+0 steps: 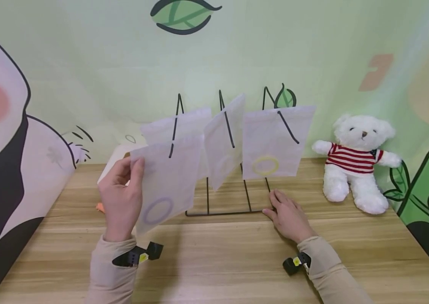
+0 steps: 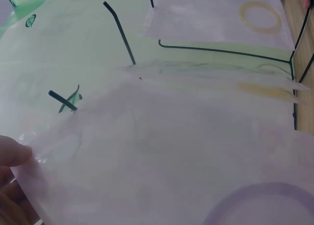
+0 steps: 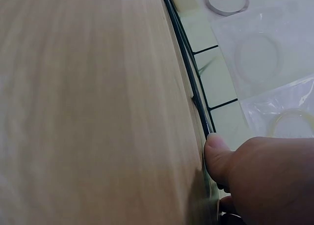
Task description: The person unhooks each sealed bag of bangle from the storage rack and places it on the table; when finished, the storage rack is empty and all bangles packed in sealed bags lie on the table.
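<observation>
A black wire rack [image 1: 218, 213] stands on the table, its prongs carrying several translucent plastic bags. On the left prong hangs a bag [image 1: 172, 173] with a purple ring in it. My left hand [image 1: 121, 196] pinches that bag's upper left edge between thumb and fingers. Behind it hangs another bag [image 1: 195, 120]. The middle prong carries a bag [image 1: 225, 141] turned edgewise, and the right one a bag [image 1: 283, 135] with a yellow ring. My right hand [image 1: 288, 215] grips the rack's front right base corner; the thumb [image 3: 218, 154] lies against the wire in the right wrist view.
A white teddy bear [image 1: 355, 164] in a striped shirt sits at the right of the wooden table [image 1: 214, 261]. Behind my left hand are a partly hidden white item [image 1: 113, 160] and a small orange piece [image 1: 100, 207]. A printed cloth backdrop [image 1: 104, 50] rises behind the table.
</observation>
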Motion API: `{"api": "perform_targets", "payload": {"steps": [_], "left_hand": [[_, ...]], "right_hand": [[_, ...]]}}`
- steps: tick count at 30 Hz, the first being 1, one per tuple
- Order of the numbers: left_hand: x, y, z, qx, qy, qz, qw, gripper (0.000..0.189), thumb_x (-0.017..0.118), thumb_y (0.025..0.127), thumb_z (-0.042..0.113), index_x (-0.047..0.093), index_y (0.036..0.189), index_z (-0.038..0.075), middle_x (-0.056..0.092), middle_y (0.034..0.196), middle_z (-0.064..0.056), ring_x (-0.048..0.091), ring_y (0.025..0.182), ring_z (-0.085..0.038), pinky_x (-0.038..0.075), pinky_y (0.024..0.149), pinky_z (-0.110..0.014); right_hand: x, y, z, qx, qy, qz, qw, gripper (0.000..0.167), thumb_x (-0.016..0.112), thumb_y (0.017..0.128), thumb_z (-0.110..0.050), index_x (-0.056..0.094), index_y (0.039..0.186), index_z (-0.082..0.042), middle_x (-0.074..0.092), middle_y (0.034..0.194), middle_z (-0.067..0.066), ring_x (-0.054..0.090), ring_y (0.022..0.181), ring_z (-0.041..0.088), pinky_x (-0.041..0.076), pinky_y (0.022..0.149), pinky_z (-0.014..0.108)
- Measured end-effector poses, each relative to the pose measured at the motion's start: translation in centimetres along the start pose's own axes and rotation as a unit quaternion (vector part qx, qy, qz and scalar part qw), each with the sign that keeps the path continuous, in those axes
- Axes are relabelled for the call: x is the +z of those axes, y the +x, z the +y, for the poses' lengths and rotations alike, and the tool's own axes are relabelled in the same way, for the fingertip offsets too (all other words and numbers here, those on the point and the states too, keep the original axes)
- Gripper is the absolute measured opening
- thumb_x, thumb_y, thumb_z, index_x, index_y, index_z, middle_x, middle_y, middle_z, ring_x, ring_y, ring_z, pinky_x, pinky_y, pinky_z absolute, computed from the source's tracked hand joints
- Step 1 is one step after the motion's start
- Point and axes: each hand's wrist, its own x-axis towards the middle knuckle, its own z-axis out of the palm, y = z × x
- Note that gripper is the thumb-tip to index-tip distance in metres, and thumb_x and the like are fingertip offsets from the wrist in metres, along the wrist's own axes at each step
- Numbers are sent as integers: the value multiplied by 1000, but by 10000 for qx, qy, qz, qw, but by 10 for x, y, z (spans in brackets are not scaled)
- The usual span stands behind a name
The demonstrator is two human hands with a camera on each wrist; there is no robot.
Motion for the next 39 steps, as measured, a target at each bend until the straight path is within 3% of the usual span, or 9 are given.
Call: {"api": "perform_targets", "payload": {"steps": [13, 20, 39], "left_hand": [[-5, -4, 3, -61, -5, -46, 10000, 16, 65, 93, 8, 70, 100, -6, 70, 87, -13, 61, 70, -9, 48, 63, -15], [-6, -6, 5, -4, -154, -1, 9999, 16, 65, 93, 7, 70, 98, -7, 69, 84, -12, 56, 61, -10, 45, 55, -15], [-5, -12, 7, 87, -332, 112, 9993, 18, 65, 93, 7, 68, 99, -10, 71, 86, -9, 65, 70, -10, 53, 66, -18]], "right_hand": [[0, -1, -1, -4, 29, 7, 10000, 60, 53, 100, -32, 38, 144, 7, 36, 147, 29, 37, 133, 45, 30, 105, 62], [0, -1, -1, 17, 75, -19, 10000, 60, 53, 100, -32, 38, 144, 7, 36, 147, 29, 36, 134, 45, 29, 105, 63], [-1, 1, -1, 67, 53, -47, 10000, 61, 54, 100, -32, 37, 145, 7, 36, 148, 29, 35, 135, 44, 28, 107, 61]]}}
